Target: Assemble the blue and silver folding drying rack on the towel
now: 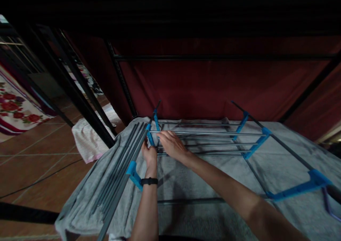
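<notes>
My left hand [149,155], with a black band on its wrist, is closed around a blue plastic bracket [150,138] on the left bar [119,198] of a rack frame. Right beside it, my right hand [172,145] grips a thin grey metal rod [213,133] near its left end, which meets that bracket. The rod's other end reaches a blue bracket [259,143] on the right bar [289,151]. Several more rods span the frame behind and below. Some fingertips of my left hand are hidden behind the bracket.
Loose grey rods [121,164] lie left of the frame on a grey cloth [186,219]. Blue brackets stand at front left [135,174] and front right [298,189]. Black metal posts [66,90] and a dark red curtain [202,88] surround the surface.
</notes>
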The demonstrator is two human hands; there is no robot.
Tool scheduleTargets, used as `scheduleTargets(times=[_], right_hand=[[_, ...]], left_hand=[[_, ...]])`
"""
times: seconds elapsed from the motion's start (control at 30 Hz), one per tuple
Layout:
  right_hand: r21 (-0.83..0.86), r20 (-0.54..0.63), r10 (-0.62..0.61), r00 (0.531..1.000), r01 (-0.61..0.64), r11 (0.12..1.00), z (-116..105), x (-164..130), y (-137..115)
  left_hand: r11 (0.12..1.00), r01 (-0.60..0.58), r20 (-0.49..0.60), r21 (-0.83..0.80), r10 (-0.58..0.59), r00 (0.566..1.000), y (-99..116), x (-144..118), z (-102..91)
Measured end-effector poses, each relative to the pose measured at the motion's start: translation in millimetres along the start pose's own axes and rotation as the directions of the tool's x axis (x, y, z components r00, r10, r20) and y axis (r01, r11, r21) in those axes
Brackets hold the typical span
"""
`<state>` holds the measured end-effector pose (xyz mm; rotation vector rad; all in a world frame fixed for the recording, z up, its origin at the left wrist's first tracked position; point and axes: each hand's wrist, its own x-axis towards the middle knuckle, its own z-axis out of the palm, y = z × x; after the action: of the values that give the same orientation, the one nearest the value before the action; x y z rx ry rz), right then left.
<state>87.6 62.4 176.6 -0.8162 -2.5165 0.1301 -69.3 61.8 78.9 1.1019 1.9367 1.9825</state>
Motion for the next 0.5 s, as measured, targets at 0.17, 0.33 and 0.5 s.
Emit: scheduleTargets(times=[0.17,0.33,0.5], right_hand=[[0.006,0.025,0.139,0.990,-0.139,0.990,26,-59,31],[-0.058,0.173,0.159,0.972,-0.151,0.987,30,-49,50],[-0.072,0.329,0.114,0.937,-0.096,0.993,29,-20,45]], left_hand=[[0.984,0.175,-0.035,0.029,-0.174,0.984,-14,-22,-1.3],[0.992,0.125,0.048,0.030,-0.126,0.991,-8,-21,2.7],[0.995,0.100,0.066,-0.021,-0.098,0.993,-16,-9,4.2]])
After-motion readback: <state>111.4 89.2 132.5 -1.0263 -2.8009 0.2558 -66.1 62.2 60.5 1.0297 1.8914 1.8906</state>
